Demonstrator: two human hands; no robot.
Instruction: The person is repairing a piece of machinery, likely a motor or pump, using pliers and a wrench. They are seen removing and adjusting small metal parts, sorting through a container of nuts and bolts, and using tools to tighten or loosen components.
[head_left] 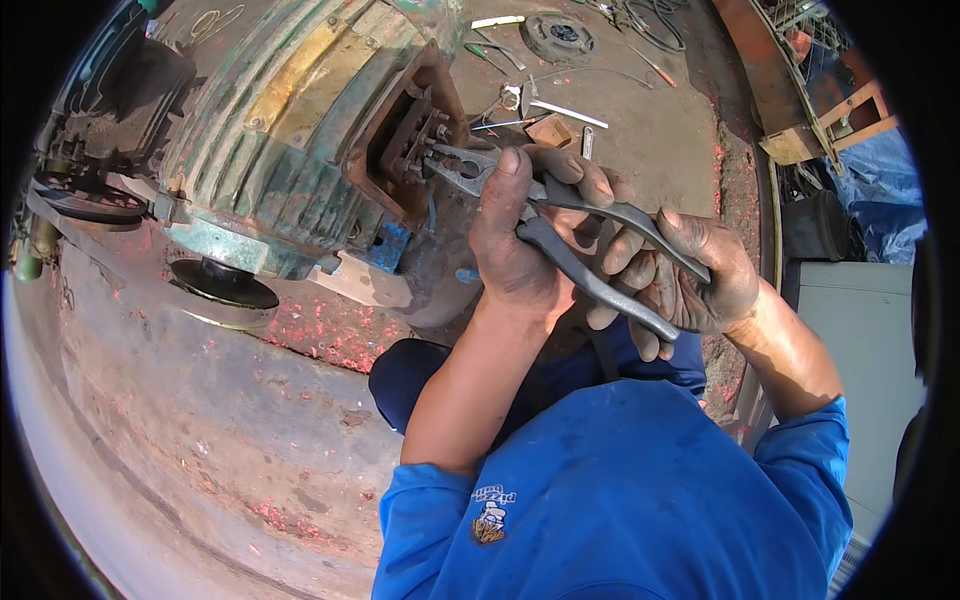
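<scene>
In both of my hands is a pair of pliers [592,283] with dark handles, spread apart. My left hand [515,240] is closed around them near the pivot, its thumb on top. Farther back, my right hand [705,275] grips the handles, with fingers between and under them. The grey jaws [462,172] reach to the studs of a terminal block [405,145] inside the open, rusty terminal box [448,85] of a green electric motor [270,150]. Whether the jaws bite on a stud I cannot tell. Grime covers my fingers.
A blue block [388,246] lies beside the motor. Beyond are a round metal part [557,38], green-handled pliers [487,58], white strips, a small brown box [550,131] and coiled cable [655,22]. A rusty metal frame [840,110] and a blue tarp [885,185] stand at right.
</scene>
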